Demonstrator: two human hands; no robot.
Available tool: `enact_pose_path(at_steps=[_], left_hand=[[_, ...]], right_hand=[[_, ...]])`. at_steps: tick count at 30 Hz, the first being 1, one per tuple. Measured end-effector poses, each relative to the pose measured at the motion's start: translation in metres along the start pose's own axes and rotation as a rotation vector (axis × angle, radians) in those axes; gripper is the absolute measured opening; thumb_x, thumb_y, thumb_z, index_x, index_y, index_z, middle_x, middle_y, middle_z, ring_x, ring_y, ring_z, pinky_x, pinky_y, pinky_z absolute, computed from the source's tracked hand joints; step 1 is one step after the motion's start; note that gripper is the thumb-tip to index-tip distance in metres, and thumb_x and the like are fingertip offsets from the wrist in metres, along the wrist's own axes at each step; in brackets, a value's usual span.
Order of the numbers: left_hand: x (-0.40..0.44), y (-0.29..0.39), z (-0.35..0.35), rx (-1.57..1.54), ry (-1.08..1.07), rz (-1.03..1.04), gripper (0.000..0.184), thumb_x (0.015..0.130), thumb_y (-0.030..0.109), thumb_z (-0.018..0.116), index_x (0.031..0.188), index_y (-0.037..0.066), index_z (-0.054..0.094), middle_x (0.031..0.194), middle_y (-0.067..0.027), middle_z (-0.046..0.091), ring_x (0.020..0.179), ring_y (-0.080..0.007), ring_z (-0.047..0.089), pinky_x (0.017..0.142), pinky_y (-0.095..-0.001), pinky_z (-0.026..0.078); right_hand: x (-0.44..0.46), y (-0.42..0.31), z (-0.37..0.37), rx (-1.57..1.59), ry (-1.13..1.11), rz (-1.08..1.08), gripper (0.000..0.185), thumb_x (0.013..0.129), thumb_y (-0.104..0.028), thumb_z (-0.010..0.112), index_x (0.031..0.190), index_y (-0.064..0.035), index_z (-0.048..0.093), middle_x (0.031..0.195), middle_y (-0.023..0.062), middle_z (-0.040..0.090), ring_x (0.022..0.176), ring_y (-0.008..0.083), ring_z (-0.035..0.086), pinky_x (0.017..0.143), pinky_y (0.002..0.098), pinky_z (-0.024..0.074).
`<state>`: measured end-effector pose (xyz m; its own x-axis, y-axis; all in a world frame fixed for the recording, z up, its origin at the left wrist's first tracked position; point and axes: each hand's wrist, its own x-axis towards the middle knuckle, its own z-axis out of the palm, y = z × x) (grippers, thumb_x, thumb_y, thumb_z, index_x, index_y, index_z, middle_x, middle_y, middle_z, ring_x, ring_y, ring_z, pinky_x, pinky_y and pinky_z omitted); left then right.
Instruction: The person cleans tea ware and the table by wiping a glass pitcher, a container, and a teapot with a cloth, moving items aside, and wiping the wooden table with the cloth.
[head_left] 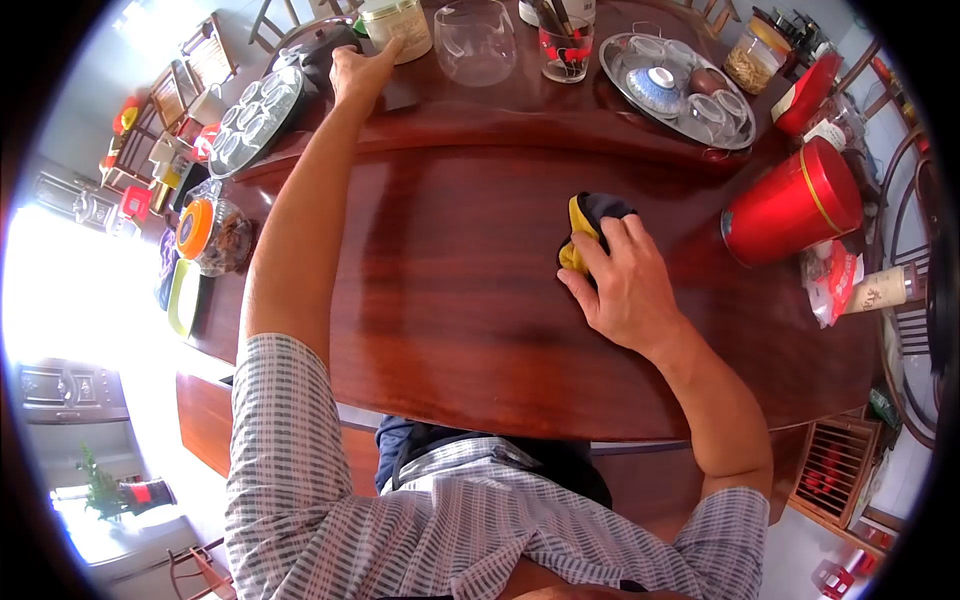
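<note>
My right hand (pixel 632 290) is closed on a folded yellow and dark grey cloth (pixel 578 245), pressed on the glossy reddish-brown tabletop (pixel 450 290). My left arm stretches far forward, to the raised back part of the table. There my left hand (pixel 360 75) is between a glass jar with a pale lid (pixel 405 35) and a dark rounded pot (pixel 318 45). Its thumb lies against or very near the jar's side. The other fingers are partly hidden, so their grip cannot be made out. A large clear glass bowl (pixel 475 45) stands right of the jar.
Trays of glasses stand left (pixel 297 92) and right (pixel 615 75) at the back, with a tumbler of utensils (pixel 565 55) between. A red canister (pixel 790 205) and a red-and-clear packet (pixel 828 280) are at right. An orange-lidded jar (pixel 215 237) and a green tray (pixel 183 297) are at left.
</note>
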<state>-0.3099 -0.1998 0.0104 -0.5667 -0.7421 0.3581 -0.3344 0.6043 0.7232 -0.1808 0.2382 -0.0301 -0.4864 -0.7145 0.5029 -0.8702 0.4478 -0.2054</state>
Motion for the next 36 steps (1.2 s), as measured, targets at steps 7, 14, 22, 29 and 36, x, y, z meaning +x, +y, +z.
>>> enact_pose_path(at_steps=[7, 14, 22, 29, 36], left_hand=[[0.024, 0.018, 0.018, 0.047, -0.051, 0.053, 0.130, 0.057, 0.065, 0.095, 0.145, -0.016, 0.043, 0.144, -0.0301, 0.058, 0.137, -0.0379, 0.057, 0.114, -0.0435, 0.048], [0.047, 0.016, 0.048, 0.062, -0.013, 0.013, 0.134, 0.055, 0.065, 0.096, 0.146, -0.016, 0.040, 0.143, -0.0307, 0.058, 0.137, -0.0379, 0.058, 0.114, -0.0425, 0.048], [0.012, 0.023, -0.006, -0.044, 0.018, 0.076, 0.093, 0.058, 0.047, 0.099, 0.124, -0.011, 0.068, 0.117, -0.0240, 0.075, 0.111, -0.0342, 0.074, 0.097, -0.0410, 0.061], [-0.110, -0.003, -0.070, -0.675, -0.240, 0.241, 0.076, 0.069, 0.020, 0.095, 0.129, -0.009, 0.057, 0.117, -0.0216, 0.072, 0.102, -0.0282, 0.075, 0.084, -0.0415, 0.067], [-0.244, 0.034, -0.083, -0.651, -0.537, 0.316, 0.092, 0.069, 0.027, 0.095, 0.137, -0.004, 0.042, 0.128, -0.0182, 0.064, 0.120, -0.0250, 0.064, 0.103, -0.0414, 0.054]], right_hand=[[0.001, 0.000, 0.001, 0.018, -0.005, 0.012, 0.029, 0.087, -0.019, 0.078, 0.108, -0.0019, 0.070, 0.099, 0.0141, 0.060, 0.093, 0.0324, 0.056, 0.076, 0.0432, 0.0502], [-0.001, 0.000, -0.001, 0.070, -0.032, -0.034, 0.038, 0.084, -0.006, 0.074, 0.121, -0.0007, 0.069, 0.106, 0.0152, 0.066, 0.097, 0.0323, 0.058, 0.084, 0.0455, 0.0489], [0.004, 0.004, -0.005, 0.114, 0.266, 0.000, 0.039, 0.081, 0.001, 0.072, 0.120, 0.0020, 0.071, 0.085, 0.0082, 0.070, 0.091, 0.0285, 0.061, 0.086, 0.0450, 0.0449], [-0.001, 0.023, -0.009, 0.577, 0.271, 0.394, 0.013, 0.089, 0.004, 0.069, 0.102, 0.0024, 0.069, 0.089, 0.0165, 0.070, 0.083, 0.0238, 0.068, 0.074, 0.0362, 0.0520], [0.009, 0.054, -0.025, 1.003, 0.457, 0.596, 0.013, 0.104, -0.017, 0.057, 0.101, -0.0053, 0.063, 0.090, -0.0031, 0.060, 0.077, 0.0050, 0.051, 0.063, 0.0229, 0.0433]])
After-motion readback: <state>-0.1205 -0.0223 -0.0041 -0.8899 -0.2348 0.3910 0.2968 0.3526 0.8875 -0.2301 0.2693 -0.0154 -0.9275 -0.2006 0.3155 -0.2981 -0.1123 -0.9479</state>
